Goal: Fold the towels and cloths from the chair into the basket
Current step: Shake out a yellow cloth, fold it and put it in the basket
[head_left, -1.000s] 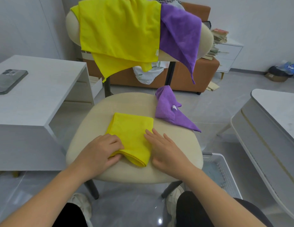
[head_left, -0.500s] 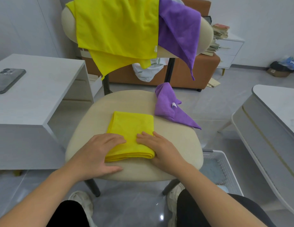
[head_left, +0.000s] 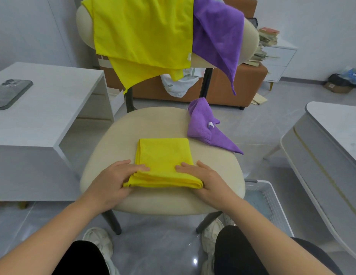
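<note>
A folded yellow cloth (head_left: 165,155) lies on the beige chair seat (head_left: 153,124). My left hand (head_left: 113,181) holds its near left corner, fingers on top. My right hand (head_left: 208,180) holds its near right corner the same way; both thumbs are hidden under the cloth. A crumpled purple cloth (head_left: 205,128) sits at the seat's far right edge. Over the chair back hang a large yellow towel (head_left: 141,32) and a purple towel (head_left: 219,32). The white basket (head_left: 272,197) stands on the floor right of the chair, partly hidden by my right arm.
A white desk (head_left: 46,120) with a phone (head_left: 10,94) stands to the left. A white table (head_left: 332,139) is close on the right. An orange sofa (head_left: 232,86) and stacked books (head_left: 268,40) lie behind the chair. My feet are under the seat.
My right hand slid from the cloth's top to its near right corner. My left hand shifted onto the near left corner. The folded cloth now lies squared up.
</note>
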Demonstrator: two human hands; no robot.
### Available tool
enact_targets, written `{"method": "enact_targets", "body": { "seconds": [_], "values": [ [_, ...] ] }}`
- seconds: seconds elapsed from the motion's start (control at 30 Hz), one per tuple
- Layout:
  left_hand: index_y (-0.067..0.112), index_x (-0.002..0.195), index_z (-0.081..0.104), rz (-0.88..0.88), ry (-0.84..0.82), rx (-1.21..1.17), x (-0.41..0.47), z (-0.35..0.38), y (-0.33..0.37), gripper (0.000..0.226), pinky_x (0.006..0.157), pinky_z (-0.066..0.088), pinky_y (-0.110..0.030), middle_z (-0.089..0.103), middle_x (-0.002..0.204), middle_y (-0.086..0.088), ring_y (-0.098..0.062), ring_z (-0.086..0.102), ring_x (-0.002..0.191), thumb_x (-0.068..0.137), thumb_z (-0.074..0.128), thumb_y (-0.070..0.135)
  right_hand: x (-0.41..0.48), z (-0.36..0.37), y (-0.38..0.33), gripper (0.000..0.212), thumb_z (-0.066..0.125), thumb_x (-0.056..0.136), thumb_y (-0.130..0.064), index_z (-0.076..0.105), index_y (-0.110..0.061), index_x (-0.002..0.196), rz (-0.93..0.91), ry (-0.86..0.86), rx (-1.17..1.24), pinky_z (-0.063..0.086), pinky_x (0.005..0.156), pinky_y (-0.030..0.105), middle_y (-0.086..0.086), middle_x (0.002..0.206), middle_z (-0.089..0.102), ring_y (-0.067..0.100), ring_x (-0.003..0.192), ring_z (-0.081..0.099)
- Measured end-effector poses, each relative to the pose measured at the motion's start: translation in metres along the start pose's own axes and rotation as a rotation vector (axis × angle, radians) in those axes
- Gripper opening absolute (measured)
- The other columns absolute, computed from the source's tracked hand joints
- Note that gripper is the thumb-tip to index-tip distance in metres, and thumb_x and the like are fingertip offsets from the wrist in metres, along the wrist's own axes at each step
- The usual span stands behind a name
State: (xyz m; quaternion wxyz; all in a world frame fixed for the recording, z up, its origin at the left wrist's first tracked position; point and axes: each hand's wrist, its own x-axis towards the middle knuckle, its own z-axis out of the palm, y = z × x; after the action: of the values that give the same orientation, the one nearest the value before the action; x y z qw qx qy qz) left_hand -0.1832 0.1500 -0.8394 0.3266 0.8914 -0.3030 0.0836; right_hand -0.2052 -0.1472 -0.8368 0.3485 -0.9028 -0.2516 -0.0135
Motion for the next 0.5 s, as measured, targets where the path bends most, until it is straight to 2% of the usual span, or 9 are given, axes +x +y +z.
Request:
{"method": "enact_targets", "body": {
  "seconds": [0.03,0.07,0.1,0.13,0.2,0.27,0.37,0.5],
  "values": [
    [0.035,0.111,0.054,-0.05,0.074,-0.04,0.003,0.0,0.004,0.04,0.086,0.038,-0.014,0.072,0.096,0.008,-0.015,0.057,0.096,0.072,0.047,0.034,0.002,-0.002,-0.004,0.033,0.051,0.092,-0.027,0.063,-0.025,0.122,0.034,0.052,0.043,0.033,0.107,0.026,-0.013,0.125,0.063,0.0,0.119,0.053],
    [0.034,0.106,0.055,-0.082,0.125,-0.064,0.008,0.0,0.007,0.032,0.074,0.039,-0.017,0.07,0.081,0.007,-0.016,0.056,0.083,0.076,0.045,0.039,0.006,-0.004,-0.009,0.026,0.051,0.091,-0.03,0.066,-0.022,0.11,0.074,0.12,0.091,0.042,0.093,0.026,-0.007,0.108,0.069,0.006,0.102,0.06],
    [0.031,0.101,0.057,-0.122,0.15,-0.087,0.013,0.002,0.01,0.029,0.069,0.039,-0.022,0.066,0.074,0.004,-0.017,0.056,0.074,0.079,0.044,0.044,0.01,-0.006,-0.014,0.02,0.051,0.091,-0.032,0.065,-0.02,0.098,0.137,0.19,0.134,0.044,0.081,0.03,-0.002,0.093,0.069,0.011,0.087,0.059],
    [0.025,0.094,0.059,-0.178,0.171,-0.109,0.018,0.003,0.012,0.033,0.066,0.039,-0.027,0.064,0.07,0.0,-0.019,0.055,0.07,0.081,0.042,0.05,0.017,-0.006,-0.018,0.017,0.052,0.093,-0.032,0.062,-0.018,0.092,0.22,0.247,0.162,0.042,0.075,0.033,0.001,0.085,0.066,0.015,0.08,0.057],
    [0.013,0.08,0.058,-0.327,0.214,-0.129,0.031,0.006,0.016,0.045,0.063,0.037,-0.037,0.059,0.065,-0.005,-0.024,0.053,0.066,0.082,0.042,0.055,0.032,-0.005,-0.022,0.015,0.052,0.096,-0.028,0.063,-0.017,0.095,0.368,0.317,0.175,0.04,0.072,0.034,0.004,0.084,0.066,0.019,0.08,0.056],
    [0.006,0.072,0.05,-0.453,0.258,-0.148,0.045,0.01,0.019,0.044,0.058,0.033,-0.039,0.052,0.06,-0.008,-0.028,0.05,0.063,0.09,0.047,0.046,0.048,-0.001,-0.022,0.017,0.048,0.098,-0.028,0.061,-0.018,0.098,0.46,0.339,0.144,0.037,0.069,0.033,0.003,0.087,0.066,0.022,0.083,0.056],
    [0.01,0.063,0.034,-0.594,0.294,-0.054,0.061,0.016,0.021,0.043,0.057,0.03,-0.04,0.046,0.059,-0.009,-0.034,0.048,0.066,0.097,0.046,0.034,0.066,0.003,-0.018,0.027,0.039,0.1,-0.038,0.057,-0.018,0.101,0.601,0.324,0.001,0.041,0.075,0.037,0.01,0.101,0.067,0.034,0.095,0.058],
    [0.011,0.069,0.04,-0.721,0.237,0.218,0.076,0.025,0.018,0.041,0.061,0.034,-0.038,0.06,0.085,-0.018,-0.039,0.055,0.086,0.1,0.035,0.038,0.08,0.004,-0.017,0.039,0.031,0.101,-0.043,0.057,-0.014,0.108,0.717,0.269,-0.208,0.042,0.08,0.039,0.012,0.112,0.064,0.036,0.104,0.058]
  ]
}}
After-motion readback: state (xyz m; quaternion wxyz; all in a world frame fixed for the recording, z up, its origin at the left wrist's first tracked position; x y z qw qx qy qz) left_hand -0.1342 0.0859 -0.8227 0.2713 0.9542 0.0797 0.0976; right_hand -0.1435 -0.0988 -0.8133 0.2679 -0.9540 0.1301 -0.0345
